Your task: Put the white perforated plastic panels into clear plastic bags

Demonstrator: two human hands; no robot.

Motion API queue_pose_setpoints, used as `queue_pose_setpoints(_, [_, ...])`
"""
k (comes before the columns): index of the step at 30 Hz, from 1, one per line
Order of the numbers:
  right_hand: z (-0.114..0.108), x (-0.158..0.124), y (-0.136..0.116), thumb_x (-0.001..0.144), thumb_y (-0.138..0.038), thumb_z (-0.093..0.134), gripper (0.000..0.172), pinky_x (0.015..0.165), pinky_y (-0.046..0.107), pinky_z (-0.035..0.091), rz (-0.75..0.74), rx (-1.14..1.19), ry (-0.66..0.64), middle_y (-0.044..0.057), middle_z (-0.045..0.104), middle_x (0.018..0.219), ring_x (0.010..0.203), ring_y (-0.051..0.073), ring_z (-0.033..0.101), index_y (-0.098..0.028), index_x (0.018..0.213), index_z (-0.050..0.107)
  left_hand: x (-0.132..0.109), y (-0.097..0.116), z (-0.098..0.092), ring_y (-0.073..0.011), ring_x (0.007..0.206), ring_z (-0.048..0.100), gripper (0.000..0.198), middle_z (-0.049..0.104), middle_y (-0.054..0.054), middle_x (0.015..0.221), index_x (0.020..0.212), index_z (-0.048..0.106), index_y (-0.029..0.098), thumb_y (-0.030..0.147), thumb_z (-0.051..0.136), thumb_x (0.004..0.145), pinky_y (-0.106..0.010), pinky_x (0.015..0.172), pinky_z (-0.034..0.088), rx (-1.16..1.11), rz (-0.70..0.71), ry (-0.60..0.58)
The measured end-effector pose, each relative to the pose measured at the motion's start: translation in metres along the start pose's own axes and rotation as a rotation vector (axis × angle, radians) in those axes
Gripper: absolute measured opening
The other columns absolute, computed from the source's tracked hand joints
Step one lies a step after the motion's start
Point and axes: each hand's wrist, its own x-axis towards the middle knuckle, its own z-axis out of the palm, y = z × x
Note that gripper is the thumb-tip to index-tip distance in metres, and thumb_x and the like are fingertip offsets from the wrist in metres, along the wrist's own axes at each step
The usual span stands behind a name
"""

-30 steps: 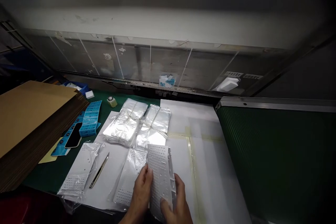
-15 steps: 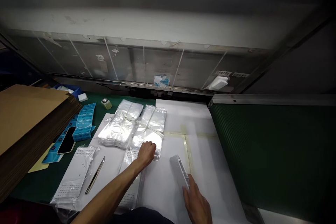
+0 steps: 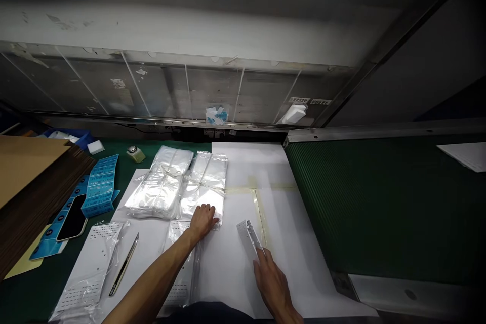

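Note:
My left hand [image 3: 203, 221] rests curled on the lower end of a tied bundle of clear plastic bags [image 3: 201, 187], with a second bundle [image 3: 157, 187] beside it. My right hand [image 3: 271, 281] holds the lower end of a white perforated plastic panel [image 3: 247, 238], which stands tilted on the white sheet [image 3: 231, 268]. Under my left forearm lies a similar panel in a clear bag [image 3: 180, 283]. Another bagged panel [image 3: 89, 268] lies further left.
A utility knife [image 3: 123, 263] lies between the bagged panels. Blue label strips [image 3: 98, 187], a phone [image 3: 72, 217] and a cardboard stack [image 3: 26, 172] are at left. A green belt conveyor [image 3: 379, 202] with a white sheet [image 3: 463, 156] runs along the right.
My left hand has let go of the panel and moved up onto the bag bundle. My right hand keeps the panel, now lower and to the right. The view has turned slightly right.

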Motion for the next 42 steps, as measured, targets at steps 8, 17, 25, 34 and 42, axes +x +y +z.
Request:
queue_pose_setpoints(8, [-0.015, 0.004, -0.015, 0.092, -0.018, 0.021, 0.057, 0.047, 0.027, 0.048, -0.013, 0.061, -0.080, 0.013, 0.054, 0.124, 0.061, 0.016, 0.059, -0.024, 0.145, 0.000, -0.004, -0.002, -0.001, -0.0210, 0.087, 0.052, 0.021, 0.055, -0.006, 0.090, 0.093, 0.055, 0.014, 0.033, 0.054, 0.086, -0.037, 0.078, 0.041, 0.012, 0.049, 0.003])
queue_pose_setpoints(17, [-0.031, 0.013, -0.010, 0.089, -0.043, 0.035, 0.047, 0.097, 0.039, 0.041, 0.251, 0.548, -0.163, 0.002, 0.047, 0.136, 0.124, 0.026, 0.042, -0.034, 0.135, 0.039, -0.003, -0.006, 0.003, -0.0162, 0.075, 0.053, 0.016, 0.055, -0.002, 0.080, 0.084, 0.056, 0.013, 0.025, 0.047, 0.090, -0.032, 0.070, 0.044, 0.018, 0.076, 0.052])
queue_pose_setpoints(25, [-0.024, 0.013, -0.017, 0.087, -0.047, 0.036, 0.043, 0.095, 0.038, 0.041, 0.353, 0.648, -0.187, 0.007, 0.059, 0.115, 0.116, 0.027, 0.049, -0.025, 0.115, 0.060, -0.009, -0.006, -0.003, -0.0244, 0.090, 0.048, 0.023, 0.053, -0.009, 0.099, 0.106, 0.050, 0.017, 0.029, 0.051, 0.086, -0.036, 0.076, 0.038, 0.029, 0.118, 0.159])
queue_pose_setpoints(34, [-0.019, 0.009, -0.016, 0.086, -0.044, 0.037, 0.040, 0.097, 0.038, 0.037, 0.356, 0.647, -0.200, 0.008, 0.059, 0.115, 0.119, 0.027, 0.045, -0.024, 0.111, 0.062, -0.003, -0.008, 0.002, -0.0277, 0.099, 0.044, 0.027, 0.050, -0.010, 0.105, 0.104, 0.052, 0.018, 0.032, 0.059, 0.082, -0.041, 0.084, 0.035, 0.056, 0.058, 0.232])
queue_pose_setpoints(42, [-0.016, 0.005, -0.014, 0.086, -0.043, 0.037, 0.038, 0.097, 0.035, 0.037, 0.340, 0.656, -0.192, 0.007, 0.060, 0.111, 0.113, 0.025, 0.050, -0.024, 0.107, 0.063, -0.004, -0.007, 0.002, -0.0259, 0.096, 0.045, 0.015, 0.051, -0.010, 0.101, 0.094, 0.055, 0.015, 0.024, 0.057, 0.082, -0.040, 0.083, 0.036, 0.047, 0.028, 0.230])
